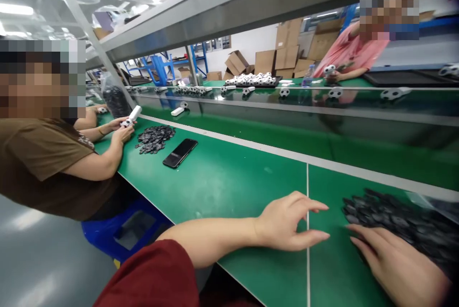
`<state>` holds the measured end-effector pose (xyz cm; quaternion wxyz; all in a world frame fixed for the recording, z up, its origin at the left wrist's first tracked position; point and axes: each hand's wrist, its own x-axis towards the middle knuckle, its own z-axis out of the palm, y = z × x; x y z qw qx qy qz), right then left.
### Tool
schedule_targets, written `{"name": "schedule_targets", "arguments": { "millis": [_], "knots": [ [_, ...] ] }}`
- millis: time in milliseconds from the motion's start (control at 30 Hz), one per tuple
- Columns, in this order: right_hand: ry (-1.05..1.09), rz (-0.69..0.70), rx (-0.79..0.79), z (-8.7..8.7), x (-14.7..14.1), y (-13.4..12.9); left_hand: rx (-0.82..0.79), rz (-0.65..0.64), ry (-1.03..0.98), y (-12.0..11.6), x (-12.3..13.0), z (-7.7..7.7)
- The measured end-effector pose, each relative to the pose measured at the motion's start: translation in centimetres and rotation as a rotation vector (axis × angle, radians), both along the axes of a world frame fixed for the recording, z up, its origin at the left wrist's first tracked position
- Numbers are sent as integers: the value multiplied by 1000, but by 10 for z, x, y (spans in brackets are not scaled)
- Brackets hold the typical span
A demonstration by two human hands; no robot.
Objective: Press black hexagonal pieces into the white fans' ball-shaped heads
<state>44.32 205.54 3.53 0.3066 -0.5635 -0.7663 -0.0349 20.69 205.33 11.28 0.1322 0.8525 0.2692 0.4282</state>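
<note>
My left hand [292,223] is held over the green table, thumb and fingers apart, with nothing between them. To its right, my right hand [401,261] is at the near edge of a pile of small flat black pieces [398,213]. Its fingers are stretched out, the thumb tip a little apart from the forefinger, and no piece shows between them. Part of the pile is hidden behind this hand. Some clear plastic [433,204] lies at the pile's far side.
A black phone [180,153] and another black heap [156,138] lie to the left. A co-worker there holds a white piece with a football-patterned end [131,116]. Beyond the pale rail [251,143], similar football pieces [284,93] rest along the line. An overhead shelf [229,15] crosses above.
</note>
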Motion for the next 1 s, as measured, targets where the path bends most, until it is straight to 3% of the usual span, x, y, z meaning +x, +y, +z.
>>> {"name": "schedule_targets", "arguments": {
  "millis": [33, 100, 200, 267, 367, 467, 633, 1000],
  "knots": [
    [-14, 59, -43, 10, -5, -6, 2, -17, 18, -1, 0, 0],
    [53, 28, -91, 32, -15, -17, -15, -51, 61, -4, -1, 2],
    [295, 118, -191, 56, -31, -27, -78, -83, 126, -6, -1, 3],
    [488, 143, -288, 64, -39, -29, -124, -90, 143, -5, -1, 3],
    [853, 213, -511, 65, -45, -30, -193, -82, 145, -2, -1, 0],
    [1060, 267, -647, 64, -47, -31, -266, -68, 133, 1, -2, -2],
    [1121, 312, -746, 65, -49, -32, -318, -94, 147, 2, -2, -7],
    [1125, 317, -811, 68, -50, -35, -223, -106, 143, 1, 0, -6]
  ]
}}
